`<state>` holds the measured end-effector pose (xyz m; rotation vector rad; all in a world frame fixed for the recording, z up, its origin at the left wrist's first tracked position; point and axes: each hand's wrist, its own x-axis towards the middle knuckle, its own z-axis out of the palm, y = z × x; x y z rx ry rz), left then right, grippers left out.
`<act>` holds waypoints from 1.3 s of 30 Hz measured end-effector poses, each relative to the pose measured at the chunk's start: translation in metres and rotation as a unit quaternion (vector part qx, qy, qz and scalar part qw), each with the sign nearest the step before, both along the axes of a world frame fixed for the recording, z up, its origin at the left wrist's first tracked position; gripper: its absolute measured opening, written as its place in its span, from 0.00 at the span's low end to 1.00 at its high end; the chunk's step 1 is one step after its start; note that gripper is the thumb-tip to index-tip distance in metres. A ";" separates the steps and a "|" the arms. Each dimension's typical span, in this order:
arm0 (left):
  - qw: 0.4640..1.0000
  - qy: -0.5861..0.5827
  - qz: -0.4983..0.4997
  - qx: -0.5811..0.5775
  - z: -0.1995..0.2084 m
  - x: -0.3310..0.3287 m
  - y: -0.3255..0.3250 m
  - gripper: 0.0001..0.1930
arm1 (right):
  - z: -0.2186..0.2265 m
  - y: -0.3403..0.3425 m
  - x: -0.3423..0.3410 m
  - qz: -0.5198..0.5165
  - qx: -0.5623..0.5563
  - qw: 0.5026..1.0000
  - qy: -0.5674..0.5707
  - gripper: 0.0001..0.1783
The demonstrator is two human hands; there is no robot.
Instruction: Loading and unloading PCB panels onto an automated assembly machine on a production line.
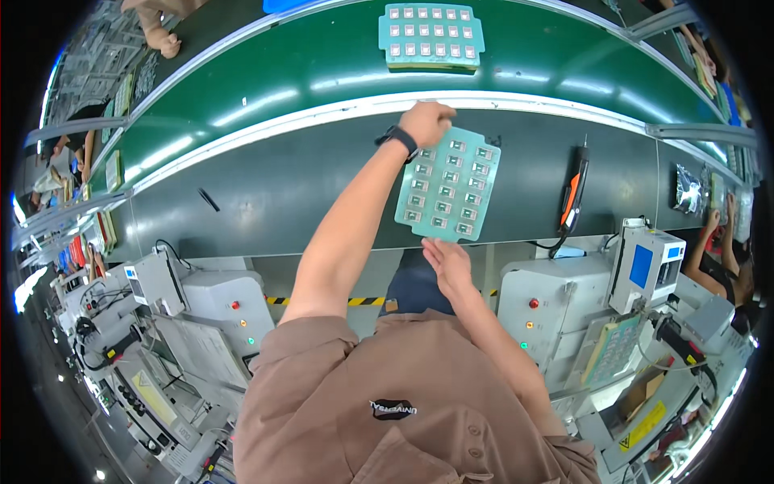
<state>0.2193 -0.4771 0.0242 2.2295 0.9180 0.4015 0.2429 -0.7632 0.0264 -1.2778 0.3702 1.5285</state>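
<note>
A light green tray (pixel 429 194) with rows of small square metallic parts lies slightly turned on the dark work surface in front of me. My left hand (pixel 427 125), with a black watch on its wrist, is closed at the tray's far left corner; some of its fingertips are hidden. At the near edge of the tray, my right hand (pixel 448 262) has its fingers stretched out, the tips touching or just beside that edge. Right of the tray lies an orange and black electric screwdriver (pixel 574 189), its bit pointing away from me.
Beyond a pale rail, a similar loaded tray (pixel 431 36) rests on a green conveyor belt (pixel 322 60). A small black stick (pixel 209 199) lies at left. Grey machines (pixel 218 302) flank me, and a clear bag (pixel 688 189) lies at right. Other people work at both sides.
</note>
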 end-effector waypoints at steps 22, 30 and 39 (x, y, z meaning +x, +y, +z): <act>0.567 -0.410 0.444 -0.560 -0.020 -0.060 -0.262 0.11 | 0.015 0.188 0.121 0.543 0.047 0.530 -0.649 0.15; 0.711 -0.254 0.461 -0.467 -0.017 -0.167 -0.235 0.10 | 0.000 0.135 0.063 0.433 0.058 0.647 -0.625 0.10; 0.840 -0.073 0.372 -0.388 -0.018 -0.224 -0.150 0.13 | -0.023 0.076 0.036 0.366 0.037 0.789 -0.492 0.12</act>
